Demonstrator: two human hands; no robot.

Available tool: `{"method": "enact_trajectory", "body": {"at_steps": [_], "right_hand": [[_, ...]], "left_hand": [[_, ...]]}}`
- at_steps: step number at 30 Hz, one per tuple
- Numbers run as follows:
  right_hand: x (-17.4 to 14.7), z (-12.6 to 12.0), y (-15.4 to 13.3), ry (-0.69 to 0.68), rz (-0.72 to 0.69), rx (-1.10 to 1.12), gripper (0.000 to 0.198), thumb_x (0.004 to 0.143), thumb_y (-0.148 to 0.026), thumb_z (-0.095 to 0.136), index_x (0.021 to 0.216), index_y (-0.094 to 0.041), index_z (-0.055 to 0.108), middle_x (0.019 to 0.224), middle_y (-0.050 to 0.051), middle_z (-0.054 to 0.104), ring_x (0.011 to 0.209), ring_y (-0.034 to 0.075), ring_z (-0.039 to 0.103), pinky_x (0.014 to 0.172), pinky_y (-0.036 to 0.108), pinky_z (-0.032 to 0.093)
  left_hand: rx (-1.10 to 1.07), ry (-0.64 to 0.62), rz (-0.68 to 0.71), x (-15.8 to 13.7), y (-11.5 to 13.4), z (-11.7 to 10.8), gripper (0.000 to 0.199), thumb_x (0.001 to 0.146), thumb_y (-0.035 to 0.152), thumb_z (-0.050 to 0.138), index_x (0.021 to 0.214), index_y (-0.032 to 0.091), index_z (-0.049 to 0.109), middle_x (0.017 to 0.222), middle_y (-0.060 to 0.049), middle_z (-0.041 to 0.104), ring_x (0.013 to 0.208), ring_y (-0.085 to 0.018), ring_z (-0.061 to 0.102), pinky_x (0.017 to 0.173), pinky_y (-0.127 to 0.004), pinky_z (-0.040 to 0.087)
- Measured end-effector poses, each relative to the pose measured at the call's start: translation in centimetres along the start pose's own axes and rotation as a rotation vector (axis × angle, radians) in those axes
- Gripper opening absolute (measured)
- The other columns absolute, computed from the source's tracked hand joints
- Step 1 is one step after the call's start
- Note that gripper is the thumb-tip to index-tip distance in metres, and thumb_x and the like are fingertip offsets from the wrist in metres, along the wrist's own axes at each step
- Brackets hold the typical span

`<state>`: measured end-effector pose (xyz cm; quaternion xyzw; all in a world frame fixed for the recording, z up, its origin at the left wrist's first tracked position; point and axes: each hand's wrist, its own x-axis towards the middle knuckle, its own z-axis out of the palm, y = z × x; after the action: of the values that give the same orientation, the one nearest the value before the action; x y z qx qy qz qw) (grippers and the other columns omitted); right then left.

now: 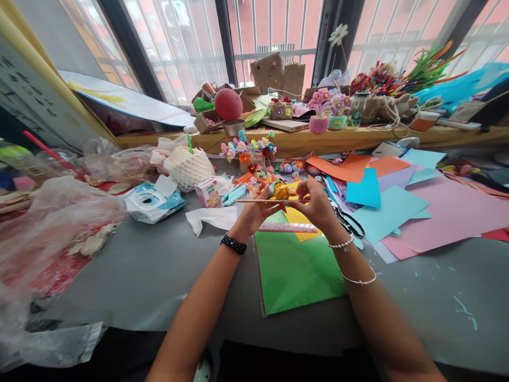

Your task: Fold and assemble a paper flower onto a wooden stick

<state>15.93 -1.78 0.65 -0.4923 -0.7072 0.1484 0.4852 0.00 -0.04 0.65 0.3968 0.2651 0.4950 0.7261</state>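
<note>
By windows [274,24], stick [254,201] above grey table [159,276]

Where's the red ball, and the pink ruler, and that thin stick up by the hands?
Red ball [228,104]: head view, middle of its round front.
Pink ruler [288,227]: head view, middle of its flat face.
Thin stick [259,201]: head view, along its bare shaft.

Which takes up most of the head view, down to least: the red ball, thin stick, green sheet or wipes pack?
1. Green sheet
2. Wipes pack
3. Red ball, though farther back
4. Thin stick: longer than the ball is wide, but very slim
</note>
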Motion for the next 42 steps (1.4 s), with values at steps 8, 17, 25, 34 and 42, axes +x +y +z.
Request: {"method": "enact_trajectory", "body": {"at_steps": [8,17,25,34,42], "right_hand": [[0.13,-0.23,0.81,-0.012,0.137,-0.045,0.049,0.054,-0.056,0.067,0.071,-0.021,0.037,0.064,-0.001,0.048,0.054,0.010,0.044,0.049,0.026,0.037],[0.18,-0.78,0.52,-0.210,0.263,-0.206,0.046,0.059,-0.062,0.058,0.050,-0.019,0.044,0.049,-0.001,0.050,0.045,0.009,0.042,0.041,0.025,0.027],[0.11,-0.86,0.40,-0.196,0.264,-0.096,0.048,0.056,-0.058,0.064,0.045,-0.019,0.039,0.045,-0.005,0.039,0.043,0.006,0.031,0.040,0.024,0.021],[0.04,-0.61,0.13,-0.121,0.224,-0.050,0.049,0.053,-0.058,0.066,0.047,-0.020,0.036,0.045,-0.006,0.034,0.044,0.006,0.028,0.041,0.024,0.021],[-0.09,-0.53,0.18,-0.070,0.175,-0.070,0.048,0.053,-0.059,0.065,0.050,-0.020,0.038,0.048,-0.005,0.041,0.046,0.008,0.034,0.042,0.024,0.024]], "left_hand": [[0.057,-0.071,0.065,-0.17,0.09,0.00,0.019,0.077,0.027,0.055,0.094,0.020,0.049,0.093,-0.002,0.062,0.080,-0.015,0.062,0.071,-0.031,0.050],[0.131,-0.099,0.073,-0.16,-0.06,-0.35,0.021,0.077,0.028,0.056,0.095,0.021,0.047,0.093,-0.002,0.062,0.082,-0.015,0.062,0.075,-0.033,0.050],[0.122,-0.125,0.067,-0.31,0.17,-0.23,0.021,0.077,0.027,0.056,0.095,0.021,0.048,0.093,-0.002,0.063,0.084,-0.016,0.062,0.078,-0.037,0.049],[0.104,-0.149,0.072,-0.38,0.36,-0.29,0.022,0.077,0.026,0.055,0.098,0.023,0.047,0.094,-0.002,0.063,0.084,-0.016,0.062,0.083,-0.040,0.047],[0.074,-0.179,0.079,-0.28,0.31,-0.49,0.023,0.076,0.027,0.057,0.097,0.022,0.049,0.096,-0.002,0.062,0.088,-0.017,0.061,0.084,-0.040,0.046]]}}
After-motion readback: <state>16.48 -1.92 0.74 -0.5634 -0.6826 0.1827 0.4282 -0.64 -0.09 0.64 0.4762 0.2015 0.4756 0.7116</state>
